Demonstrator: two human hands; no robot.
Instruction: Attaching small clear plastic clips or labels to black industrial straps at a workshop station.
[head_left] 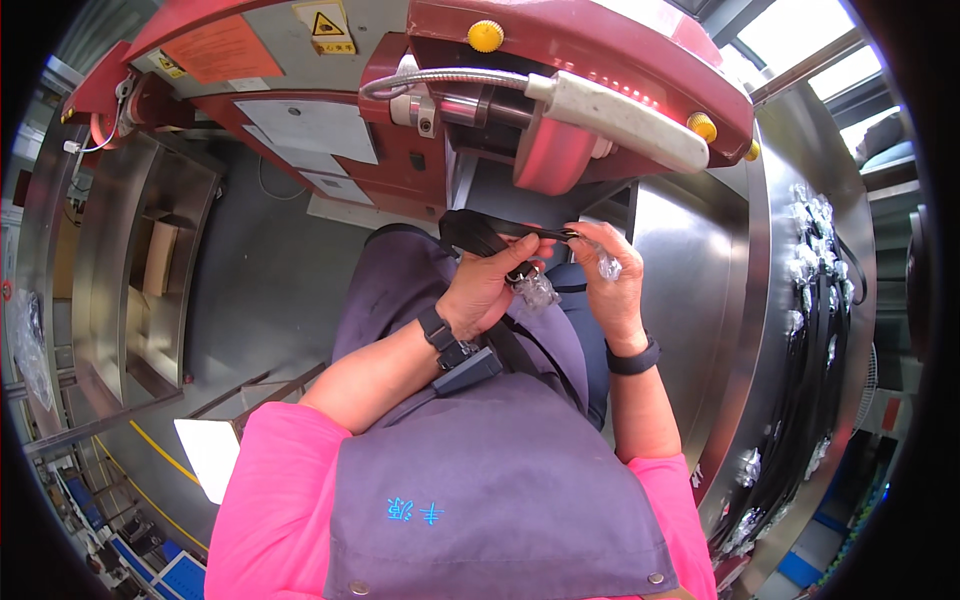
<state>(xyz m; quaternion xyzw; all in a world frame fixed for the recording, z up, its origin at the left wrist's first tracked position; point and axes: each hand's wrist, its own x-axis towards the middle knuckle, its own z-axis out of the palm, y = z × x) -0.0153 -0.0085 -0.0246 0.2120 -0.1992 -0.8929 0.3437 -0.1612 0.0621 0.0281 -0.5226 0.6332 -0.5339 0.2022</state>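
A black belt (472, 236) lies coiled in my left hand (482, 288), its fingers closed around the loops. Below that hand's fingers hangs an end with a clear plastic wrap (538, 290), which looks like a covered buckle. My right hand (612, 285) pinches the stretch of belt that runs across from the left hand, and another bit of clear plastic (608, 267) shows at its fingers. Both hands are in front of my apron, just below the pinkish wheel (548, 155) of a red machine (590, 40). The fingertips of the left hand are partly hidden behind the belt.
A white lamp (625, 120) on a bendy metal neck reaches over the wheel. To the right, a steel table (690, 270) borders a long pile of black belts (815, 350) with plastic-wrapped ends. Steel troughs (135, 270) stand on the left. A white panel (208, 455) is near my left elbow.
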